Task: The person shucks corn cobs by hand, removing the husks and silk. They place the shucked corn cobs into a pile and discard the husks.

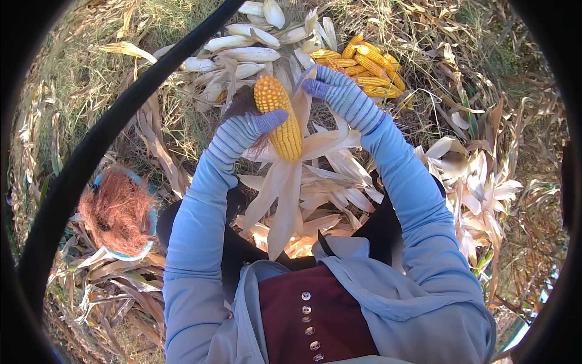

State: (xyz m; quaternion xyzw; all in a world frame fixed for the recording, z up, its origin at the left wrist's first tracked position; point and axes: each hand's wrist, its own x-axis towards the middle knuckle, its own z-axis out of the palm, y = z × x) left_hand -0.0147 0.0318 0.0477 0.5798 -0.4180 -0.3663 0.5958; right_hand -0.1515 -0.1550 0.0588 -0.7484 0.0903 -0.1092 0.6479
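Note:
My left hand (pixel 248 129), in a striped knit glove, grips a yellow corn cob (pixel 284 125) with the thumb across its kernels. Dark corn silk (pixel 243 102) bunches between that hand and the cob's tip. Pale husk leaves (pixel 277 195) are peeled back and hang from the cob's base towards my lap. My right hand (pixel 343 95), gloved alike, pinches a husk leaf (pixel 303 100) beside the cob between thumb and fingers. The cob's base end points towards me, its tip away.
Beyond my right hand lies a pile of bare yellow cobs (pixel 370 68). Cobs still in husk (pixel 248 54) lie to its left. A light blue container (pixel 148 250) heaped with reddish corn silk (pixel 119 211) stands at left. Loose husks (pixel 473 191) are piled at right. A black strap (pixel 122 118) crosses the view.

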